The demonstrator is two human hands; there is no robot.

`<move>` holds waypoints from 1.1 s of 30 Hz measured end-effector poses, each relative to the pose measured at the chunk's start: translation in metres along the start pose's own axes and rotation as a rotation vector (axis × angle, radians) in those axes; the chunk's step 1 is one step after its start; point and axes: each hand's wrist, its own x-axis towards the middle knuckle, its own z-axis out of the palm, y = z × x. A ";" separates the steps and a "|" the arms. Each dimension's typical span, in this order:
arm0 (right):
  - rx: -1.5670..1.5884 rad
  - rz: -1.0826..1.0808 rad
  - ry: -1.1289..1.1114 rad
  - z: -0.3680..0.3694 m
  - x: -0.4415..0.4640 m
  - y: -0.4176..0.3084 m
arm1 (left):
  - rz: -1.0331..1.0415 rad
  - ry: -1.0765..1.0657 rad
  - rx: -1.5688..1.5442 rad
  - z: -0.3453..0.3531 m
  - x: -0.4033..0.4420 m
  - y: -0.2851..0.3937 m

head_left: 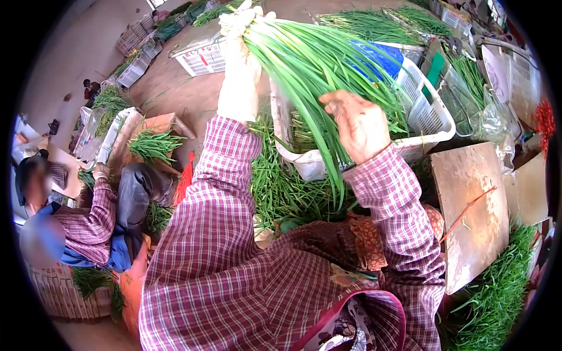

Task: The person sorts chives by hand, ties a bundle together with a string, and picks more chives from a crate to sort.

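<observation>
My left hand, pale as if gloved, is raised at the top of the view and closed round the stem end of a bunch of garlic chives. The long green leaves fan out to the right and droop over a white plastic basket. Against the lower side of the leaves is my right hand, its fingers curled together; whether they pinch any leaf I cannot make out. Below both arms lies a heap of loose green stalks.
A worn wooden board leans at the right, above more greens. At the left sits a co-worker in a checked sleeve, beside a bundle of greens. A white crate stands on the floor ahead.
</observation>
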 end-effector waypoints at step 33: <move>-0.304 -0.139 -0.009 -0.128 0.077 -0.019 | -0.218 0.016 0.534 0.080 -0.053 -0.023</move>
